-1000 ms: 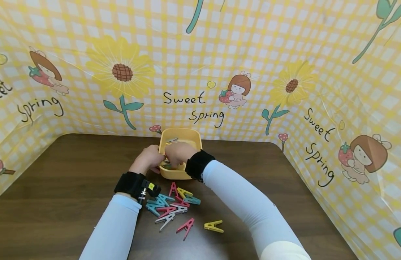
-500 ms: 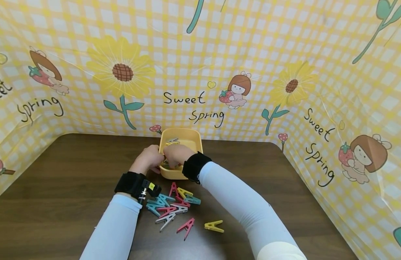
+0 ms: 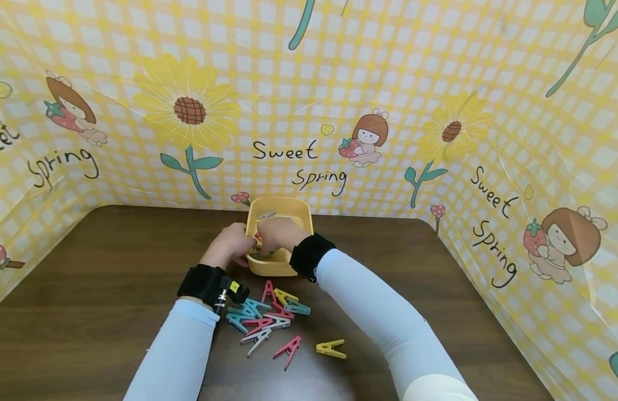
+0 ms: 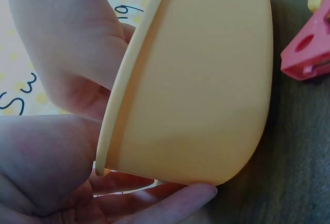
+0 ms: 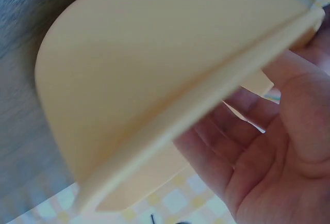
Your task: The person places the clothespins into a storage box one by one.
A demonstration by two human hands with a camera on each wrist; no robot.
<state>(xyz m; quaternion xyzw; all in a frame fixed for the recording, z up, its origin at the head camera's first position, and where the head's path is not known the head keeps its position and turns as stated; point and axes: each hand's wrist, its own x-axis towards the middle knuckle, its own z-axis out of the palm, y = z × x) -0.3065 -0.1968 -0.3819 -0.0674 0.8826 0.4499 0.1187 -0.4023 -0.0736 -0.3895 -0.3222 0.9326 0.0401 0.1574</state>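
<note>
A yellow plastic bowl stands at the back of the brown table, with a few clothespins inside. My left hand grips its left rim; in the left wrist view the left hand has its thumb over the rim and a finger under the bowl's wall. My right hand reaches over the near rim into the bowl. In the right wrist view its fingers curl down behind the bowl's rim, and their tips are hidden. A pile of coloured clothespins lies just in front of the bowl.
A pink clothespin and a yellow clothespin lie apart from the pile, nearer to me. A red clothespin shows beside the bowl. A yellow checked backdrop walls the table on three sides.
My right hand drew back a little toward the near rim, then pushed farther into the bowl again. The left hand and the bowl stayed where they were.
</note>
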